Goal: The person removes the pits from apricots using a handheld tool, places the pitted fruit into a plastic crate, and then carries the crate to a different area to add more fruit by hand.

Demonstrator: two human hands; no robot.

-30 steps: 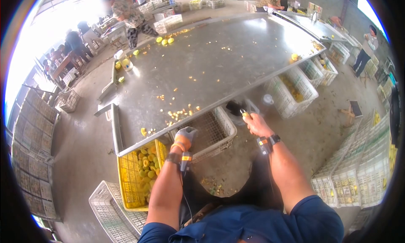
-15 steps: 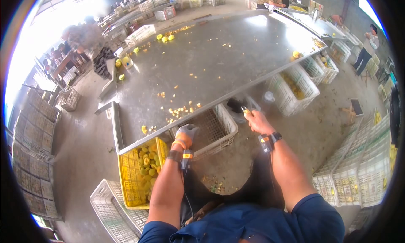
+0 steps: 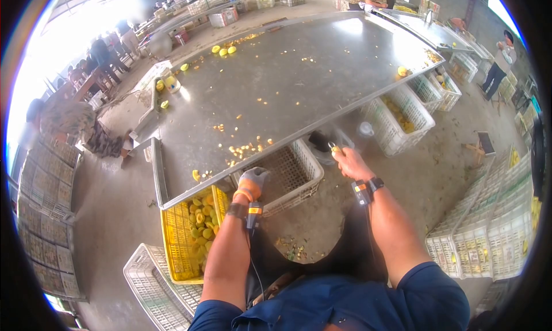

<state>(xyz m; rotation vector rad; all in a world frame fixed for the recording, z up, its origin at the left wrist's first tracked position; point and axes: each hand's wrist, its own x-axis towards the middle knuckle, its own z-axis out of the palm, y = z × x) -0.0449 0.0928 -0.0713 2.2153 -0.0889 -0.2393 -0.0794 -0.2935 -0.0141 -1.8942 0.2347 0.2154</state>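
My left hand, in a grey and orange glove, is curled closed at the table's near edge, over the corner of a white crate. Nothing shows in its fingers, though their undersides are hidden. In my bare right hand is a small hand tool with a yellowish handle and a metal tip, its exact kind too small to tell. To the left of my left hand, a yellow crate holds yellow-green halved fruit. Small pale pieces lie scattered on the metal table beyond.
Several whole yellow fruits and a jug stand on the table's far left. White crates line its right side, and more are stacked at my right. A person in camouflage bends at the left.
The person in camouflage has moved from beside the table's far left corner toward the stacked crates, bending low. My hands have hardly moved.
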